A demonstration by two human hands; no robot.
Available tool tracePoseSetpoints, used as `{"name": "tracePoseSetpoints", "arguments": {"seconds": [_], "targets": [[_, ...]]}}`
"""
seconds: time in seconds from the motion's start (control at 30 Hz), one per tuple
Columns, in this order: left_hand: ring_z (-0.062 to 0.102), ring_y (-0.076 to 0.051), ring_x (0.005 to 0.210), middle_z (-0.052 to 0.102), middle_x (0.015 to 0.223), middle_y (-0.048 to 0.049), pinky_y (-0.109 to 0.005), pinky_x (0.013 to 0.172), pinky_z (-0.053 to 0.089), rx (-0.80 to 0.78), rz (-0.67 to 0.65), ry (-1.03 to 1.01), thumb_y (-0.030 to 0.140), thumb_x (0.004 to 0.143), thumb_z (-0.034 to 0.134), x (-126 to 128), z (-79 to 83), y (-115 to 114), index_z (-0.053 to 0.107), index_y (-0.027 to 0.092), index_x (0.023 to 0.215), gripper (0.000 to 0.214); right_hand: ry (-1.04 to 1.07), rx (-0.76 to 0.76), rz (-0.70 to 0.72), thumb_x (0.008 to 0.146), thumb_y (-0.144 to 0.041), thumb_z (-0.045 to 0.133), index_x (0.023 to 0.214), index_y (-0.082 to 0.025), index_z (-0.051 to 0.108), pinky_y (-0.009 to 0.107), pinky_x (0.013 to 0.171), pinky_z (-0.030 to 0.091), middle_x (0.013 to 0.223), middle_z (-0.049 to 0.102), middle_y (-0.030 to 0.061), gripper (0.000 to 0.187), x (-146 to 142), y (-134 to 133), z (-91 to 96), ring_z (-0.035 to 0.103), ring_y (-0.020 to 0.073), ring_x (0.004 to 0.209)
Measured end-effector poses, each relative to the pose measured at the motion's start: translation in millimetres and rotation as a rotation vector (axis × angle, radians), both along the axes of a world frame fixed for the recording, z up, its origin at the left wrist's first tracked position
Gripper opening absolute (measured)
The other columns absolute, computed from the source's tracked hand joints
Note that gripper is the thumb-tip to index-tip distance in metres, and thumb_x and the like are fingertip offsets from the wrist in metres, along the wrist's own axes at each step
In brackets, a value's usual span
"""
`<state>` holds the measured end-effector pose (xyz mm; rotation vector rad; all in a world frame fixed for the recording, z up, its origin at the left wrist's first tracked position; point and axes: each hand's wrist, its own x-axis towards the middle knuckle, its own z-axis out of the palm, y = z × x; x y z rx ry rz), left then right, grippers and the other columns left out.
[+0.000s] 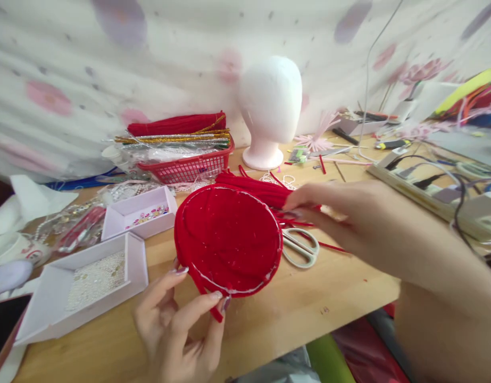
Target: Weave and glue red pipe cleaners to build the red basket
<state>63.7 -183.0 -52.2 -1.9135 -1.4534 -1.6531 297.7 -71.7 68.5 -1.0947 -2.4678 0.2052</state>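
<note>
My left hand (181, 319) is closed on the lower rim of a round red fuzzy cap (229, 239), its hollow inside facing me. A pale glue-like line runs around the rim, and a short red strip end (216, 314) sticks out between my fingers. Beyond the cap's right side, my right hand (333, 207) has its thumb and fingers pinched at a bundle of red pipe cleaners (253, 187). The fingertips partly cover the bundle's right end. Scissors with pale handles (303, 247) lie under that hand, their blades hidden.
A white foam head (271, 111) stands at the back. Left of it is a red basket (185, 166) of pipe cleaner packs. White boxes of gems (139, 234) and pearls (85, 314) sit at left. A power strip (432, 199) with cables is at right.
</note>
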Motion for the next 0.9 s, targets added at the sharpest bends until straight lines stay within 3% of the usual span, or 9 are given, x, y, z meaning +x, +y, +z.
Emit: {"name": "tracePoseSetpoints", "arguments": {"seconds": [0.1, 0.23, 0.33, 0.47, 0.6, 0.7, 0.77, 0.83, 0.9], "targets": [[0.057, -0.014, 0.122, 0.049, 0.122, -0.009, -0.026, 0.104, 0.055, 0.011, -0.008, 0.011, -0.002, 0.08, 0.075, -2, -1.5, 1, 0.068, 0.015, 0.092, 0.023, 0.107, 0.144, -0.151, 0.095, -0.031, 0.053, 0.107, -0.032, 0.071, 0.033, 0.064, 0.055, 0.098, 0.08, 0.0004, 0.022, 40, -14, 1.5, 0.075, 0.0227, 0.078], [0.056, -0.016, 0.125, 0.049, 0.126, -0.0089, -0.03, 0.11, 0.052, -0.006, -0.046, -0.024, 0.002, 0.08, 0.077, -9, -9.5, 1, 0.07, 0.018, 0.097, 0.024, 0.103, 0.022, -0.263, 0.09, -0.028, 0.055, 0.142, -0.032, 0.059, 0.043, 0.081, 0.06, 0.126, 0.076, 0.0054, 0.052, 67, -13, -16.8, 0.074, 0.0308, 0.105], [0.057, -0.018, 0.124, 0.05, 0.125, -0.0089, -0.034, 0.11, 0.053, 0.016, -0.056, -0.035, 0.003, 0.08, 0.077, -11, -14.1, 3, 0.071, 0.02, 0.099, 0.026, 0.225, -0.053, -0.345, 0.084, -0.027, 0.058, 0.125, -0.026, 0.073, 0.043, 0.076, 0.058, 0.112, 0.078, 0.0089, 0.043, 73, -13, -25.4, 0.074, 0.0314, 0.095], [0.057, -0.021, 0.121, 0.054, 0.122, -0.0097, -0.038, 0.105, 0.056, 0.063, -0.045, 0.007, 0.007, 0.082, 0.076, -10, -15.6, 6, 0.071, 0.021, 0.1, 0.024, 0.582, -0.027, -0.371, 0.072, -0.015, 0.057, 0.09, -0.024, 0.08, 0.036, 0.068, 0.051, 0.085, 0.077, 0.0047, 0.03, 77, -25, -32.6, 0.069, 0.0241, 0.077], [0.059, -0.025, 0.118, 0.058, 0.121, -0.0106, -0.042, 0.098, 0.059, 0.072, 0.001, 0.026, 0.01, 0.083, 0.075, -11, -16.5, 7, 0.071, 0.023, 0.1, 0.022, 0.918, 0.081, -0.345, 0.071, -0.017, 0.05, 0.051, -0.025, 0.053, 0.03, 0.051, 0.034, 0.05, 0.049, -0.0011, 0.021, 73, -34, -48.8, 0.043, 0.0155, 0.05], [0.059, -0.026, 0.115, 0.059, 0.12, -0.0111, -0.042, 0.094, 0.06, 0.077, 0.015, 0.053, 0.011, 0.083, 0.075, -12, -16.7, 7, 0.072, 0.023, 0.1, 0.021, 1.033, -0.052, -0.278, 0.08, -0.031, 0.05, 0.052, -0.027, 0.04, 0.029, 0.046, 0.026, 0.047, 0.03, -0.0044, 0.03, 63, -34, -56.7, 0.029, 0.014, 0.045], [0.06, -0.026, 0.113, 0.059, 0.119, -0.0111, -0.042, 0.091, 0.059, 0.089, 0.023, 0.067, 0.012, 0.083, 0.074, -12, -16.1, 6, 0.072, 0.023, 0.099, 0.019, 1.042, -0.212, -0.21, 0.091, -0.049, 0.041, 0.057, -0.027, 0.044, 0.029, 0.042, 0.024, 0.048, 0.02, -0.0074, 0.04, 55, -32, -56.9, 0.021, 0.0132, 0.042], [0.059, -0.026, 0.112, 0.058, 0.118, -0.0111, -0.042, 0.09, 0.058, 0.099, 0.031, 0.074, 0.013, 0.084, 0.074, -11, -14.7, 6, 0.071, 0.023, 0.099, 0.018, 1.038, -0.332, -0.15, 0.095, -0.065, 0.026, 0.068, -0.025, 0.054, 0.029, 0.04, 0.026, 0.051, 0.021, -0.0081, 0.055, 49, -29, -55.0, 0.02, 0.0136, 0.041], [0.058, -0.026, 0.112, 0.058, 0.119, -0.0117, -0.042, 0.092, 0.056, 0.097, 0.027, 0.081, 0.011, 0.084, 0.073, -10, -12.9, 6, 0.071, 0.022, 0.099, 0.019, 1.031, -0.397, -0.098, 0.096, -0.074, 0.017, 0.081, -0.023, 0.063, 0.029, 0.045, 0.037, 0.054, 0.033, -0.0052, 0.07, 46, -27, -53.5, 0.034, 0.0154, 0.045]]}}
